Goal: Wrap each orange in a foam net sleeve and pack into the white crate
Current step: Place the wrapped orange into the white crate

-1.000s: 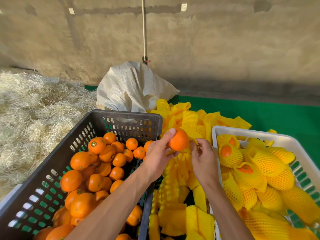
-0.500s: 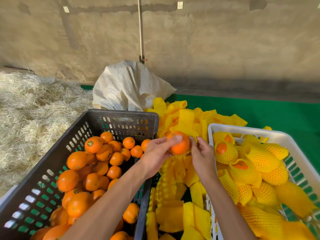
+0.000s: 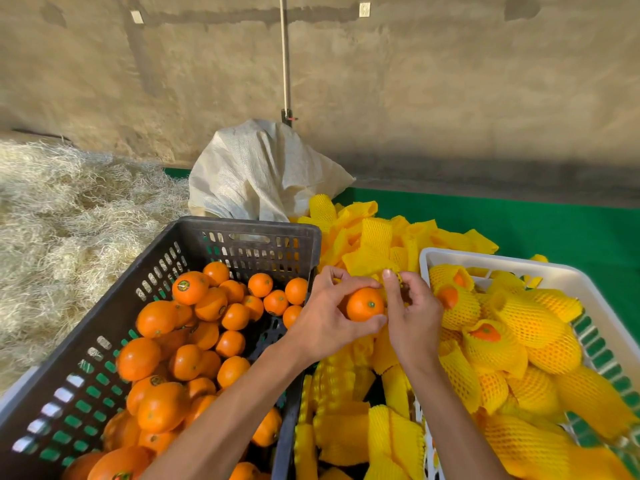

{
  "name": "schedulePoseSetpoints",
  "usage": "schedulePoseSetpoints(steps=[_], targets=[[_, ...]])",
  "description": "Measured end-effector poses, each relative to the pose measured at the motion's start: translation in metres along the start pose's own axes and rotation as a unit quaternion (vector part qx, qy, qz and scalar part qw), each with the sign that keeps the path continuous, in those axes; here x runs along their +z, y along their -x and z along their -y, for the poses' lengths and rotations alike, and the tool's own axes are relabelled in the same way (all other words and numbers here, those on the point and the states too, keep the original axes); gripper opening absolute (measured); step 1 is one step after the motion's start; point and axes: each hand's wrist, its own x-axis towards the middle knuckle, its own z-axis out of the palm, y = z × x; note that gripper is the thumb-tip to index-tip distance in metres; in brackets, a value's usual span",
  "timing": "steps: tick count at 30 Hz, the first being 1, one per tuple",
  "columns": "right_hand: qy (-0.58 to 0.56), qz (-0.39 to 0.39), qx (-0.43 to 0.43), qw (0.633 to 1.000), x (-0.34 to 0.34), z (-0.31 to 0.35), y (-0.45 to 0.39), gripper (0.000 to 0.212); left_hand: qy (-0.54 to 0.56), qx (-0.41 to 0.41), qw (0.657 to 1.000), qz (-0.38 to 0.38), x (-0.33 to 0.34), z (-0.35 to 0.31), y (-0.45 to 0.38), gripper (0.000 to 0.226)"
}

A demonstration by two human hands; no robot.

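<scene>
The left hand [image 3: 325,320] has its grip closed around 1 bare orange [image 3: 364,304], thumb under the fruit and fingers curled over the top, its green stem spot facing the camera. Just to the right of that grip, touching the orange's side, the right hand [image 3: 414,317] pinches the edge of a yellow foam net sleeve [image 3: 394,277] between its curled fingers and thumb; how far the sleeve reaches over the fruit cannot be told, because the fingers hide it.

Left of and below the left grip stands a dark crate [image 3: 242,233] holding loose oranges [image 3: 188,288], some with small stickers. Beyond and beneath both grips lies a heap of empty sleeves [image 3: 374,237], running down between the 2 crates. To the right of the right grip, close by its knuckles, sits the white crate [image 3: 502,263], filled with oranges already netted [image 3: 519,320], orange skin showing at a few open sleeve ends.

Farther away, past the dark crate, a pale woven sack [image 3: 263,174] slumps against a concrete wall [image 3: 450,81], with straw [image 3: 69,220] to its left and a green floor covering [image 3: 554,223] to the right.
</scene>
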Motion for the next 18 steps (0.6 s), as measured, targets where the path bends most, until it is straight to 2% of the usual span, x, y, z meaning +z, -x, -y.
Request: schedulePoseSetpoints(steps=[3,5,8,10,12,15,18], targets=[[0.063,0.054,-0.075,0.994,0.0,0.002,0.002,0.013,-0.01,-0.048,0.996,-0.07,0.003,-0.001,-0.004,0.042],[0.093,0.053,-0.102,0.989,0.001,0.003,0.002,0.014,-0.017,-0.063,0.991,-0.115,0.005,-0.002,-0.006,0.037],[0.097,0.047,-0.121,0.987,-0.001,0.002,0.0,0.015,-0.01,-0.076,0.984,-0.158,0.008,-0.001,-0.006,0.047],[0.092,0.06,-0.13,0.985,0.001,0.002,0.001,0.015,0.022,-0.084,0.982,-0.169,0.006,-0.001,-0.008,0.05],[0.096,0.065,-0.128,0.985,0.008,0.003,0.004,0.015,0.06,-0.078,0.982,-0.16,0.004,-0.004,-0.008,0.043],[0.079,0.077,-0.062,0.992,0.013,0.0,0.006,0.02,0.131,-0.083,0.977,-0.147,0.0,-0.009,-0.005,0.032],[0.029,0.126,0.069,0.989,0.017,-0.001,0.011,0.038,0.129,-0.1,0.981,-0.108,-0.005,-0.009,-0.006,0.052]])
